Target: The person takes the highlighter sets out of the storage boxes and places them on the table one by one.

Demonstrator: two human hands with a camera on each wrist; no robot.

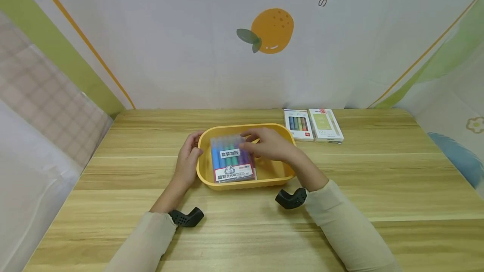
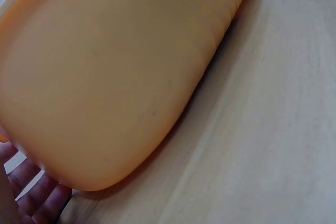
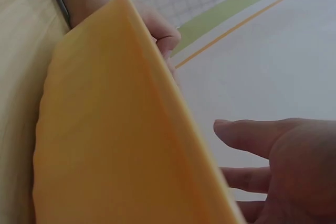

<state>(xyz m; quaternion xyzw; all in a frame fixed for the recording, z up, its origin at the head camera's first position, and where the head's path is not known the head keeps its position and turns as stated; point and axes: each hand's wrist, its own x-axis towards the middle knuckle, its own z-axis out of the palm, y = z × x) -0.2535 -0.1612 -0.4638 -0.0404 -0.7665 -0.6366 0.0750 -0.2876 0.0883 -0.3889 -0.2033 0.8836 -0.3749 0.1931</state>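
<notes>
The left hand (image 1: pixel 188 157) curls around the left rim of the yellow tray (image 1: pixel 280 170) on the wooden table (image 1: pixel 378 179). The right hand (image 1: pixel 266 144) hovers, fingers loosely spread, over the pack of markers (image 1: pixel 231 159) lying inside. Only the head view shows the pack; both wrist views show just the tray's outer wall. Two small boxes (image 1: pixel 314 125) lie well apart.

- One yellow tray (image 1: pixel 284 174) on the worktop (image 1: pixel 378 179).
- One clear pack of coloured markers (image 1: pixel 231 159) in the tray.
- Two small white boxes: one marker box (image 1: pixel 298 124), one green-faced box (image 1: pixel 326 125).
- Two hands: left (image 1: pixel 188 163), right (image 1: pixel 269 143).
</notes>
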